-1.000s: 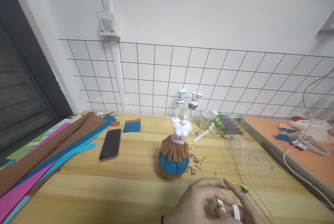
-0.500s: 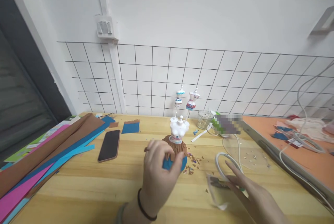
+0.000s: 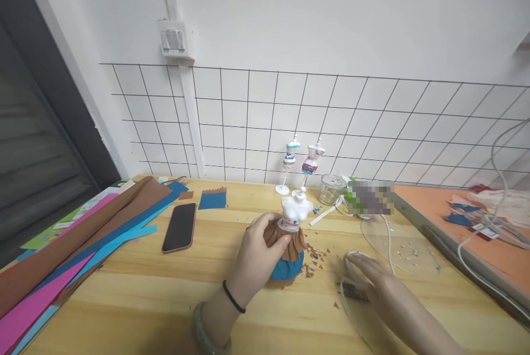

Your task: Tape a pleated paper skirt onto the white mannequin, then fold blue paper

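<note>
Now | left hand [image 3: 257, 248] pinching brown skirt [image 3: 295, 247] | right hand [image 3: 386, 290] at white ring [image 3: 349, 264] (can't tell grip) | hands apart, earlier close together

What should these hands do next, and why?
Probably bring the right hand from the white ring to the dressed figure: the left hand is curled at its brown skirt, so it might steady the figure while the right tidies the folds.

The skirt [image 3: 296, 246] looks matt, the wooden tabletop [image 3: 165, 294] smooth.
</note>
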Tool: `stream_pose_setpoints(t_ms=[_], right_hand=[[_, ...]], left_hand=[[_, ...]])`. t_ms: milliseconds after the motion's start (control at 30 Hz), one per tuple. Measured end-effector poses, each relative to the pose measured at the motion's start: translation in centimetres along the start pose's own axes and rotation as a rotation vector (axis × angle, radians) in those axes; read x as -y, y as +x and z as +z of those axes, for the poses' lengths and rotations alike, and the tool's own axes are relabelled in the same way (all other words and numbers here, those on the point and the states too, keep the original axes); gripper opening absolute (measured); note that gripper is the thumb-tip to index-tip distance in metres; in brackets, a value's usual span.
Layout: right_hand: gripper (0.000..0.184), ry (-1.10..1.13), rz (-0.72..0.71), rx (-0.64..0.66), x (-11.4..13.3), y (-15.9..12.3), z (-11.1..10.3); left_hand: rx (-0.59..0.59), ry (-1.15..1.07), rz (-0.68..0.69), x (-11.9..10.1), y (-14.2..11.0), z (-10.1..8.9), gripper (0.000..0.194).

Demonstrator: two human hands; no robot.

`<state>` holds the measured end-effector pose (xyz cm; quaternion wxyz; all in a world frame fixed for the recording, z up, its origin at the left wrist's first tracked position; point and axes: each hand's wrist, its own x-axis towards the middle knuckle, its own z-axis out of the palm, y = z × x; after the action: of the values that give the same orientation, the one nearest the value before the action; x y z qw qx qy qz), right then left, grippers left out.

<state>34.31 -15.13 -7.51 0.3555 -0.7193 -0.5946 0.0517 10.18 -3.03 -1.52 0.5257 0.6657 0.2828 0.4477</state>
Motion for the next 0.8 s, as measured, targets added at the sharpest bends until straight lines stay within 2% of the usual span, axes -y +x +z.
stream_pose_setpoints(t_ms=[33,100,167,233,300,500,667,800], right_hand=[[0.034,0.006,0.004,0.011,1.6,0.6,-0.1],[0.042,0.109,0.033,0.124,5.2,2.0,-0.2],[0.044,0.252,-0.019,0.113,8.7,3.5,0.0],[0.043,0.378,-0.076,0.108,11.3,4.8,0.2],[0.038,0.482,-0.108,0.145,12.8,5.5,0.5],[0.029,0.733,-0.03,0.249,13.9,5.6,0.3],[0.018,1.159,0.112,0.456,13.6,6.2,0.6],[0.026,1.294,0.157,0.562,13.3,6.7,1.1]], left_hand=[[0.008,-0.026,-0.003,-0.2,0.0,0.0,0.029],[0.034,-0.049,-0.002,-0.6,0.0,-0.1,0.026],[0.067,-0.036,-0.003,-0.9,0.0,-0.3,0.024],[0.094,-0.006,-0.006,-1.2,0.0,-0.6,0.023],[0.117,0.028,-0.008,-1.5,0.0,-1.0,0.021],[0.195,0.014,-0.038,-1.9,-0.1,-1.7,0.023],[0.264,-0.092,-0.12,-2.3,-0.2,-1.8,0.024],[0.364,-0.256,-0.196,-2.5,-0.5,-1.5,0.028]])
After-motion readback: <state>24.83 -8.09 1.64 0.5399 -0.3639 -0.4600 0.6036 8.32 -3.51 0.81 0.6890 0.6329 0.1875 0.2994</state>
